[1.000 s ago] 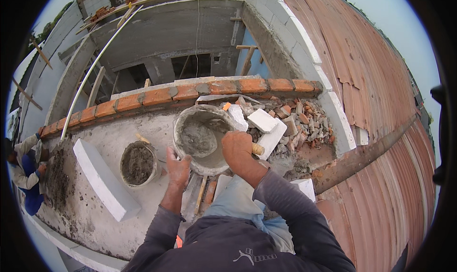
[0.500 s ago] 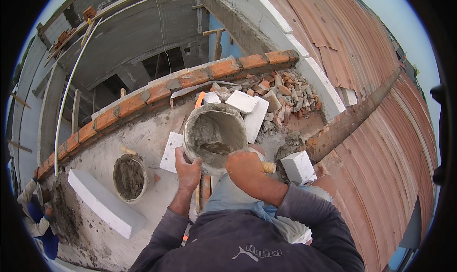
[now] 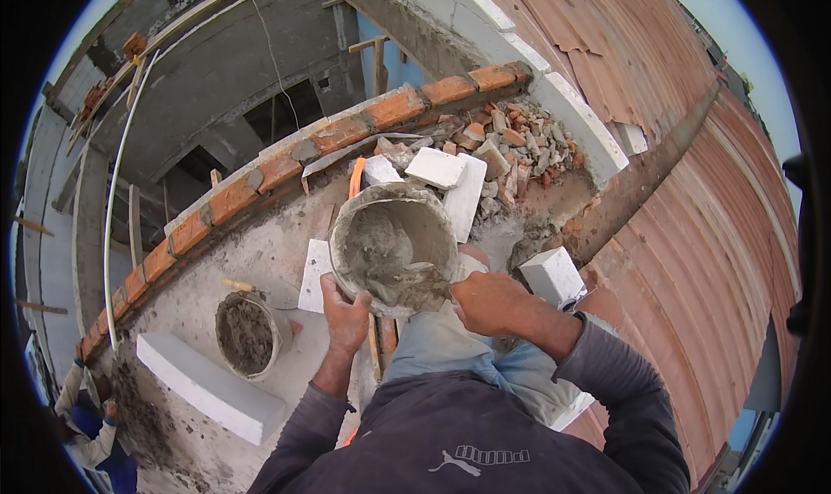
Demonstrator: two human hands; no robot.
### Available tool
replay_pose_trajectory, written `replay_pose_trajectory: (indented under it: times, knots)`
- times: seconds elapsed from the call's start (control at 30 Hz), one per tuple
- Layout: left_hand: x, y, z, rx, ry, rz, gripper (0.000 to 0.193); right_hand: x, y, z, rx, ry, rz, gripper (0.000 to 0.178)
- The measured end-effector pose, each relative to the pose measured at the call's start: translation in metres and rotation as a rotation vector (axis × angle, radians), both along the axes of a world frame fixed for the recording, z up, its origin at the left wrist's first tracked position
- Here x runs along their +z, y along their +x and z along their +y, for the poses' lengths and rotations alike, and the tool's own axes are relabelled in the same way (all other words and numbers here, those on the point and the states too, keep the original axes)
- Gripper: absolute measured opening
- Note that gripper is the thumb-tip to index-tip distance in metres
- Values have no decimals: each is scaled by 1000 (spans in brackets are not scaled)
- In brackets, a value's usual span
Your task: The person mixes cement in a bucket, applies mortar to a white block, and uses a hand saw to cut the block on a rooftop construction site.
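Note:
A mortar-crusted bucket point(image 3: 444, 226) stands in front of me, tilted so that its mouth faces up toward me, with wet grey mortar clinging inside. My left hand point(image 3: 346, 315) grips its near left rim, the thumb lying along the side. My right hand point(image 3: 487, 304) is closed round the handle of a trowel point(image 3: 426, 286), just outside the bucket's right rim. The mortar-coated blade reaches into the lower right of the bucket; the handle is hidden in my fist.
A second bucket point(image 3: 281, 330) of mortar stands to the left, beside a long white block point(image 3: 208, 388). Beyond are white block pieces point(image 3: 435, 168), rubble point(image 3: 519, 148) and a curved brick course point(image 3: 338, 135) edging a drop. Metal roofing point(image 3: 692, 295) lies right. Another person point(image 3: 91, 416) works far left.
My right hand has moved right, from over the bucket's near rim to its right side. The trowel blade has shifted right inside the bucket. My left hand keeps its hold on the rim.

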State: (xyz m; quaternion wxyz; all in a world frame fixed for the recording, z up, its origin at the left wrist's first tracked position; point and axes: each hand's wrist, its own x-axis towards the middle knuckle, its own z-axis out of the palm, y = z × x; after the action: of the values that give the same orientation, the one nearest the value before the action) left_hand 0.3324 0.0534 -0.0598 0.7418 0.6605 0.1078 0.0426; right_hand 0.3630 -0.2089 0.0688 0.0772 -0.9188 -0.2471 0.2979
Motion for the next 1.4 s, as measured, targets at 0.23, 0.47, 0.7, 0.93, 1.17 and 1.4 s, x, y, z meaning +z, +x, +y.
replay_pose_trajectory:
  times: [0.23,0.47,0.7,0.93,1.17,1.4]
  knots:
    - [-5,6,4,51,-29,-28,48,-21,21,-46,-202,405,280,36]
    - [-53,10,58,342,-455,122,68,27,13,-179,-764,571,230,30]
    - [-97,-3,136,479,-427,437,49,-58,30,-353,-1134,322,9,30]
    - [-136,-19,170,668,-537,344,40,-282,87,-427,-1207,-77,-362,29]
    - [-147,-19,187,457,176,355,42,-300,69,-454,-1123,37,-301,31]
    - [-92,-34,120,685,-315,423,48,-329,106,-513,-958,-261,-211,33]
